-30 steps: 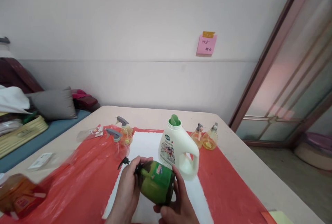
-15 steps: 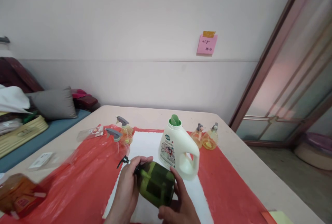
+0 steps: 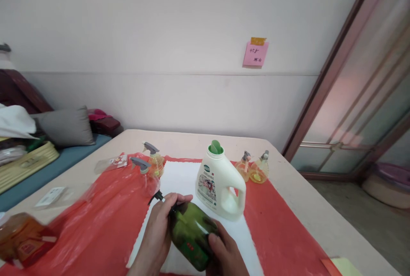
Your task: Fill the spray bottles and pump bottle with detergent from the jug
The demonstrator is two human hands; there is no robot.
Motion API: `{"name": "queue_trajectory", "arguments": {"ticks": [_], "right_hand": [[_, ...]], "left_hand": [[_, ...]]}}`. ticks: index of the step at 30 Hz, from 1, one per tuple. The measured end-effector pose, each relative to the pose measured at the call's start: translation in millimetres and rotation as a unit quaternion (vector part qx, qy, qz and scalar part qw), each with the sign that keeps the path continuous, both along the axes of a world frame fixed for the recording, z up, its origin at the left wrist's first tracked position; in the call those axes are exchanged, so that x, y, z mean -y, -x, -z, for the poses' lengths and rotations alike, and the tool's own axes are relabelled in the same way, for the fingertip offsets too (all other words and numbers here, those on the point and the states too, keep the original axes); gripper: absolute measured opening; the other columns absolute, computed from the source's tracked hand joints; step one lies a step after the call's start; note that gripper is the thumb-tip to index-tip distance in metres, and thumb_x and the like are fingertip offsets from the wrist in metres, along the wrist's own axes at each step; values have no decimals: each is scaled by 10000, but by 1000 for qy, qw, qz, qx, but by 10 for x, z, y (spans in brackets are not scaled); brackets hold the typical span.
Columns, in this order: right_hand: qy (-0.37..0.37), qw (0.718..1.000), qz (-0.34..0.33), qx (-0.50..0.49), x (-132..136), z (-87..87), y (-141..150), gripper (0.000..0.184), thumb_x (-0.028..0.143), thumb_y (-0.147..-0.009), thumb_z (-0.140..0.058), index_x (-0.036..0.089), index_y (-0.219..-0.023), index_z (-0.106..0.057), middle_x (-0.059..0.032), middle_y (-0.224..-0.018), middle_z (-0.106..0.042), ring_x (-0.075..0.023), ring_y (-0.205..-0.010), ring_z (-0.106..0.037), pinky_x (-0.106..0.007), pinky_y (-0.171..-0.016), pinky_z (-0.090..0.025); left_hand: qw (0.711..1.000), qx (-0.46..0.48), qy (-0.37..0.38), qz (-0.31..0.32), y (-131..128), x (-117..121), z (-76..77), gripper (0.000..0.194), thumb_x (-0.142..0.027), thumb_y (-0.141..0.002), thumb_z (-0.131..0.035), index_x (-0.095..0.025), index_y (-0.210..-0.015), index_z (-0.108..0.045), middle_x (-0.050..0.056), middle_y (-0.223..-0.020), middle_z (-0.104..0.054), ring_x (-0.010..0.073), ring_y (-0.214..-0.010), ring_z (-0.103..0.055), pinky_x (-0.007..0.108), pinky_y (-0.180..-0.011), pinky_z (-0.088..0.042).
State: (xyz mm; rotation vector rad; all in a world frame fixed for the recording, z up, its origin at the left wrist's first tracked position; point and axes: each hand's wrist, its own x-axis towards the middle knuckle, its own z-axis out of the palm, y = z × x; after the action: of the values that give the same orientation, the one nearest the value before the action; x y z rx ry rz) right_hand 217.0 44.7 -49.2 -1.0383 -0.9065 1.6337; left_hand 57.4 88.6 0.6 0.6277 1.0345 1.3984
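Note:
Both of my hands hold a dark green pump bottle (image 3: 190,233), tilted sideways with its black pump head (image 3: 156,198) pointing up and left. My left hand (image 3: 156,229) is closed round the neck just below the pump. Around the base, at the right end, my right hand (image 3: 226,248) grips with its thumb on the side. A small red mark shows on the bottle's lower face. Just behind it stands a large pale detergent jug (image 3: 219,182), upright, with a green spout in its uncapped mouth. The jug rests on a white cloth (image 3: 179,178).
Two spray bottles (image 3: 155,163) stand to the left of the cloth, two more (image 3: 259,169) right of the jug. An amber jar (image 3: 24,239) is at the front left. Red plastic sheeting (image 3: 105,220) covers much of the table. A pink note (image 3: 255,54) hangs on the wall.
The pump bottle has turned about its length, so a red mark now shows. My right thumb has moved up onto its side, and the pump head has shifted slightly right.

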Motion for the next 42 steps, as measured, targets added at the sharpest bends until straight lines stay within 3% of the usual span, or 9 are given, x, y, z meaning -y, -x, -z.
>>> {"name": "queue_trajectory", "arguments": {"ticks": [6,9,14,19,23,27,31,38,42], "right_hand": [[72,978,-89,-173,-37,17,184,866,883,-784,-345,176,-1132,-704,-160,-959,-732,-288,-850,-704,-367,-586,-545],[95,978,-26,-184,9,68,245,839,854,-804,-396,197,-1285,-601,-161,-1161,-709,-290,-978,-695,-384,-677,-553],[-66,996,18,61,47,184,85,1103,750,-623,-742,244,-1506,-315,-176,-1374,-589,-272,-853,-703,-345,-611,-520],[-185,910,44,369,11,367,43,1101,498,-500,-898,302,-1483,-440,-140,-1545,-442,-440,-1359,-461,-554,-1002,-478],[-224,856,53,462,-18,428,91,1140,268,-421,-948,269,-1465,-489,-160,-1523,-469,-493,-1385,-406,-624,-1120,-344],[-212,841,61,494,-39,366,117,1170,191,-376,-931,222,-1461,-495,-197,-1426,-566,-502,-1285,-502,-615,-1086,-367],[-175,855,10,488,-56,242,99,1086,242,-458,-852,111,-1464,-467,-242,-1312,-627,-468,-1145,-598,-562,-994,-448],[-55,943,-84,318,-71,-103,-50,477,423,-792,-680,281,-1246,-635,-76,-1023,-767,-360,-1034,-694,-436,-881,-482],[-1,985,-151,87,-39,-168,-145,317,471,-856,-692,211,-1038,-711,-47,-1056,-714,-310,-1089,-635,-438,-948,-479]], "left_hand": [[999,-16,25,37,-5,16,-11,328,-485,-722,-772,-163,-714,-712,128,-958,-789,276,-948,-672,353,-821,-481],[999,9,50,7,12,-3,-4,324,-479,-708,-779,-165,-719,-699,125,-924,-792,248,-852,-679,356,-802,-488],[995,37,84,-42,13,-10,-6,310,-470,-717,-773,-175,-734,-678,112,-906,-791,245,-812,-687,389,-824,-504],[997,-43,37,-44,-44,9,32,371,-527,-696,-786,-170,-718,-684,118,-945,-780,293,-984,-678,398,-905,-481],[993,-112,8,-28,-161,72,33,362,-544,-731,-750,-185,-728,-704,95,-950,-765,296,-1018,-666,381,-916,-476],[985,-172,15,5,-235,102,34,378,-543,-757,-727,-184,-869,-761,65,-880,-740,285,-985,-666,350,-876,-487],[985,-160,42,45,-208,72,48,337,-527,-702,-782,-201,-742,-709,79,-874,-757,301,-931,-688,372,-849,-497],[990,-75,110,56,-192,198,-84,330,-466,-597,-857,-220,-691,-659,131,-938,-775,368,-979,-699,475,-867,-520],[991,-19,103,87,-194,329,-127,341,-508,-598,-831,-266,-638,-594,133,-945,-785,408,-949,-698,550,-823,-529]]}}
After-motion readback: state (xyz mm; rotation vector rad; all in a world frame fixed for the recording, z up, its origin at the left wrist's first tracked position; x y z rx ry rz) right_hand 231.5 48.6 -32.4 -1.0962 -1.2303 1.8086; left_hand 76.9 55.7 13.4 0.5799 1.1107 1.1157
